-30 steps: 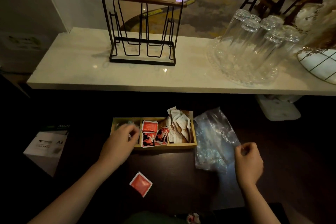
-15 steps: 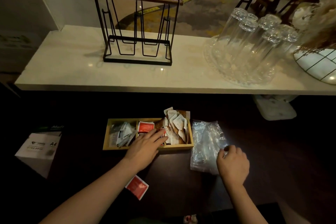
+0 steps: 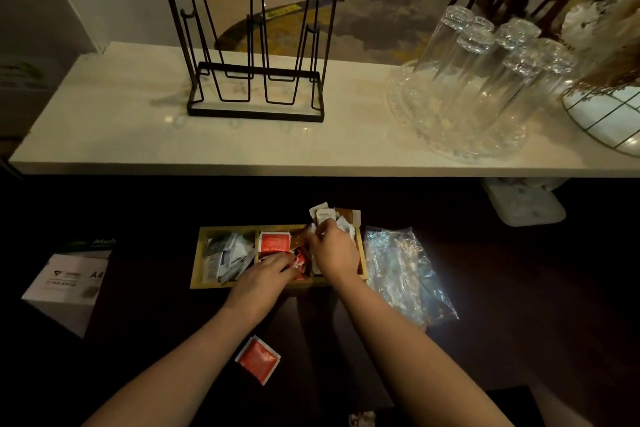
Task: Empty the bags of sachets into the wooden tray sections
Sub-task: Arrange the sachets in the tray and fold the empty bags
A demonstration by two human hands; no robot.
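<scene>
A wooden tray (image 3: pixel 197 267) with three sections is sitting on the dark table (image 3: pixel 519 288), below and nearer than a pale marble shelf (image 3: pixel 104 135). Both hands are reaching into the tray. The left hand (image 3: pixel 266 274) is lying palm down over the middle section, its fingers (image 3: pixel 289 262) spreading across the red sachets (image 3: pixel 275 242) there and touching them; whether they are pinching any of them cannot be told. The right hand (image 3: pixel 334 253) is hovering over the right section, its fingers (image 3: pixel 320 230) curling around some of the white sachets (image 3: pixel 323 215) that are piling up and poking above the far rim of the tray. The left section is holding a heap of grey and white sachets (image 3: pixel 227 255), untouched by either hand. One loose red sachet (image 3: pixel 258 359) is lying flat on the table nearer than the tray, between the two forearms. Just right of the tray, a crumpled clear plastic bag (image 3: pixel 405 274) is lying flat on the table, not held by anyone. A white box (image 3: pixel 65 284) marked A4 is standing well to the left of the tray. On the shelf, a black wire rack (image 3: pixel 256 45) with a wooden top bar is standing at the left, and a cluster of upturned drinking glasses (image 3: pixel 485 73) is resting on a clear glass dish (image 3: pixel 450 146) at the right.
</scene>
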